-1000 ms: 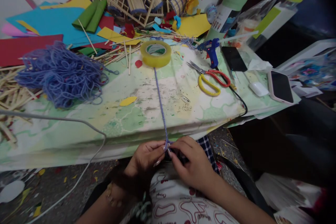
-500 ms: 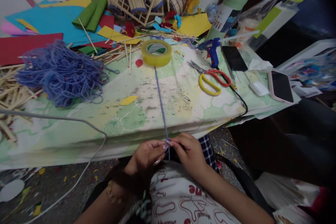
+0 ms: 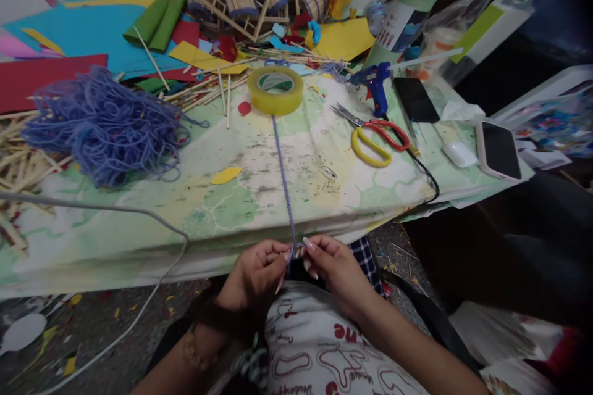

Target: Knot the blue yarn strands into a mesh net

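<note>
A braided purple yarn cord (image 3: 284,182) runs taut across the tabletop from under a roll of clear yellowish tape (image 3: 262,102) to my hands at the table's front edge. My left hand (image 3: 258,268) pinches purple yarn at the near end of the braid. Facing it, my right hand (image 3: 331,265) is closed with thumb and forefinger on another strand of the yarn. A small gap lies between the hands, where the strands meet. To the left on the table sits a tangled heap of purple yarn (image 3: 106,133).
Scissors (image 3: 370,142), a blue glue gun (image 3: 377,89) and two phones (image 3: 499,149) lie to the right. Wooden sticks (image 3: 32,170) and coloured paper (image 3: 88,31) spread at the left and back. A grey cable (image 3: 139,210) crosses the front left edge.
My hands have moved slightly apart, my right fingers drawing a strand to the right of the braid's end. The view has shifted slightly.
</note>
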Available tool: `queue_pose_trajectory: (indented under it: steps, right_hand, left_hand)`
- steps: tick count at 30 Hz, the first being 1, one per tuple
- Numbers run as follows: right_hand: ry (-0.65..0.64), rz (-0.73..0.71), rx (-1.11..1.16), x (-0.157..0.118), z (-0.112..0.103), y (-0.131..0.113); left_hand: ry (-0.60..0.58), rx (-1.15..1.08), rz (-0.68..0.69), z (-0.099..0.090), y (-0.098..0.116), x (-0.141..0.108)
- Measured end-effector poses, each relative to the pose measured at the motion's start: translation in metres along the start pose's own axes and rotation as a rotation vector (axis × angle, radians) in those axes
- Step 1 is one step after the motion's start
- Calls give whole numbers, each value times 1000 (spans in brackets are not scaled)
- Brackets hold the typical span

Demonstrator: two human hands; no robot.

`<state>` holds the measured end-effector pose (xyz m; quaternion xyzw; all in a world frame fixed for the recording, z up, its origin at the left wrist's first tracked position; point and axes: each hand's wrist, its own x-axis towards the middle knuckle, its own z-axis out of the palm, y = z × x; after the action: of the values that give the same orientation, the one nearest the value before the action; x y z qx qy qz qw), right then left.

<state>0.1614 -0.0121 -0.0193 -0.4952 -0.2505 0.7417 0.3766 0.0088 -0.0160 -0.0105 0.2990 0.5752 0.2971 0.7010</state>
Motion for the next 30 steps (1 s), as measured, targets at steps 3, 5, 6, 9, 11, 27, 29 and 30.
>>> queue_pose_trajectory:
  steps: [3,5,6,9,11,27,29,30]
  right_hand:
    - [3,74,125,-2,1,-3]
    - [15,84,138,-4,2,-5]
    - [22,81,131,-5,3,-6]
    - [20,81,110,-7,6,-7]
    - [0,85,114,-9,7,-6]
    - [-113,-294,-376,16,5,-1]
    - [-123,-235,-309,19,3,-2]
    - [-120,-207,-281,19,2,-2]
  left_hand:
    - [62,81,47,3,-2,-5]
    - [90,201,146,4,-2,-8]
    - [96,295,210,4,-2,-9]
    - [76,698,394,2,0,-8]
    - [74,983,502,0,0,-6]
    - [67,1578,924,-21,-14,-3]
    - [60,1519,857,-19,-12,-3]
    - [71,1459,821,-18,-12,-2]
